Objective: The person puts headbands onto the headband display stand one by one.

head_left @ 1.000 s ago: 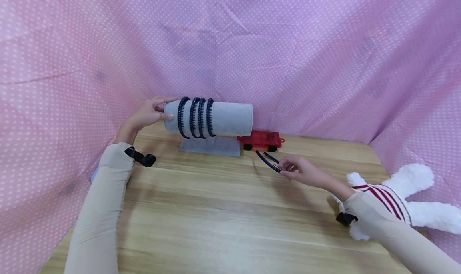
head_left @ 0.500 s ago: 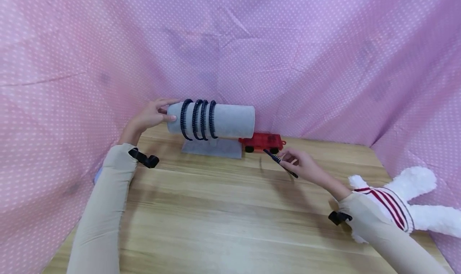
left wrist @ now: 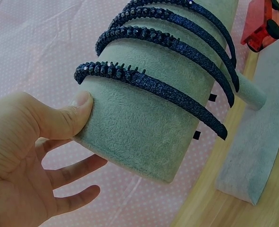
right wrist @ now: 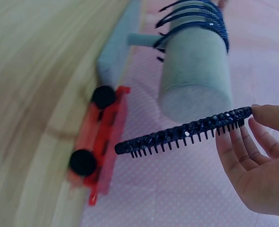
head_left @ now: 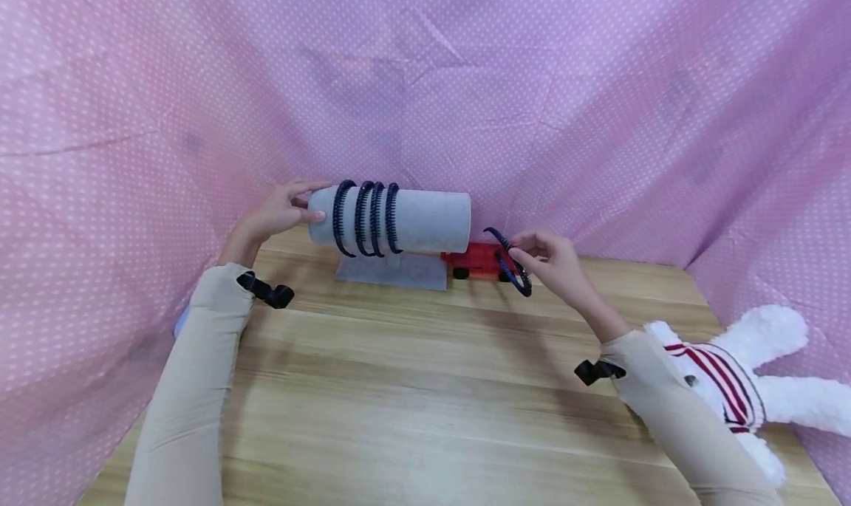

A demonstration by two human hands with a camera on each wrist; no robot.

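A grey velvety headband stand, a horizontal roll on a post with a flat base, stands at the back of the table. Several dark blue beaded headbands circle its left half. My left hand holds the roll's left end, thumb on its side by the nearest band. In the right wrist view, my right hand pinches another headband, dark blue and beaded with a row of comb teeth. That band hangs in the air, off the roll's right end; my palm partly hides its far part.
A red toy car with black wheels sits just right of the base, partly behind the held band. A white plush toy in a striped top lies at the right. Pink dotted cloth hangs behind the wooden table.
My right hand has risen with the headband and turned it, so its curve now shows below the fingers. The left hand has stayed on the stand's end.
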